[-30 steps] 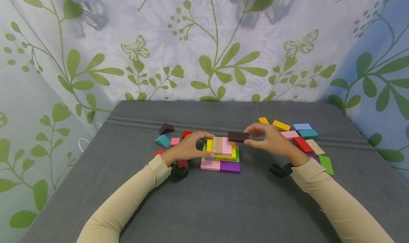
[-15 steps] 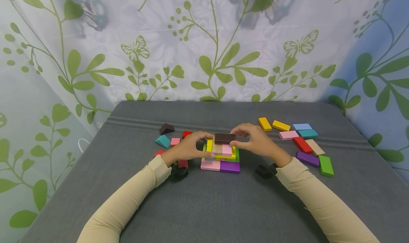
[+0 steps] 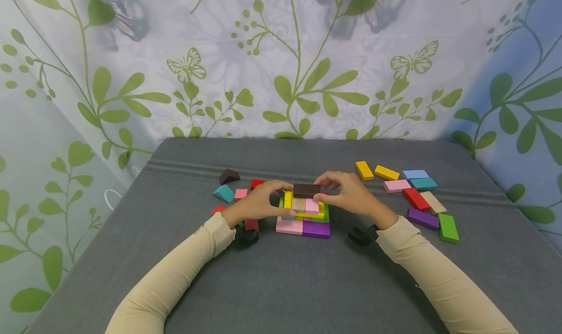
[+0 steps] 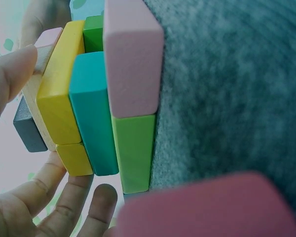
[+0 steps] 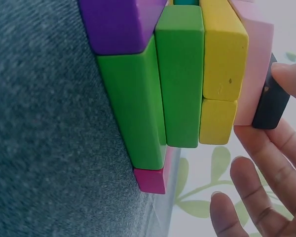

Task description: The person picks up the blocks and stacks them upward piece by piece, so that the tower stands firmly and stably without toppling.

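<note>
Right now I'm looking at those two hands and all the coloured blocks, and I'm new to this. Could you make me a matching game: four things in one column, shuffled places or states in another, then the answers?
Things
1. Dark brown rectangular block
2. Teal triangular block
3. Light blue block
4. Right hand

Places or states
A. Left of the stack, in front of the dark triangular block
B. Holding a block by its right end
C. In the right-hand group, behind the teal rectangular block
D. At the top of the stack

Pairs: 1-D, 2-A, 3-C, 4-B
</note>
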Motion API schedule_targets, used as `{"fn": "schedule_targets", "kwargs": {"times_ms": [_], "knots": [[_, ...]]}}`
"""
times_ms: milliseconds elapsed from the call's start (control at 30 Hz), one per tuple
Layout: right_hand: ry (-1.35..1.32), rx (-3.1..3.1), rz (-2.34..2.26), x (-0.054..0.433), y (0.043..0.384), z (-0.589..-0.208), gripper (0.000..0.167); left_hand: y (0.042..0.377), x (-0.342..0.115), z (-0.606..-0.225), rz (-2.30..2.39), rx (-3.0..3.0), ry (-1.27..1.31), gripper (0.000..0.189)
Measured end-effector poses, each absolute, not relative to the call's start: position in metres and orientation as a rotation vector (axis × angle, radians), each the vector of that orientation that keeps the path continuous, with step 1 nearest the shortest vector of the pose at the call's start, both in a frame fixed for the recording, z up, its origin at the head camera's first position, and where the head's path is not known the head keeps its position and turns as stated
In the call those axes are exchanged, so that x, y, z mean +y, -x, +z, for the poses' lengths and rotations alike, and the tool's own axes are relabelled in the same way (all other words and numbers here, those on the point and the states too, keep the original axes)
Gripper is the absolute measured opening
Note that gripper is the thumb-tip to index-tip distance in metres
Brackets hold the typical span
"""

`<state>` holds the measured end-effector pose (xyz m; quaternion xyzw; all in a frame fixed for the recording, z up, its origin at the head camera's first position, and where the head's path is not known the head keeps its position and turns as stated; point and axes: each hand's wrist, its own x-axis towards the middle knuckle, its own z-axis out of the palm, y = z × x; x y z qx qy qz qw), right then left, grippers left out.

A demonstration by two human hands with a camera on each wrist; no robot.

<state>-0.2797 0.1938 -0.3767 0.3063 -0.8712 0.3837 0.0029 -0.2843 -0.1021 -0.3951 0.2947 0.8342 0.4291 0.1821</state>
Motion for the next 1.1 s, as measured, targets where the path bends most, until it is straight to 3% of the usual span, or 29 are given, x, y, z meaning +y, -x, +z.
{"fn": "schedule_targets", "kwargs": {"times_ms": [700,867,1100], "knots": [[-0.964,-2.737,1.33,0.197,0.282,-0.374,0.032,0.284,-0.104,-0.395,1.22,2.357,-0.847,0.073],[-0.876,-2.731,1.413,0.219,0.295,-0.368,0.025,0.284,-0.104,-0.394,1.216,2.367,-0.851,0.072],[-0.665,-2.883,1.138,0.265,0.323,-0.366,0.022,0.283,-0.104,-0.395,1.204,2.371,-0.849,0.072]]}}
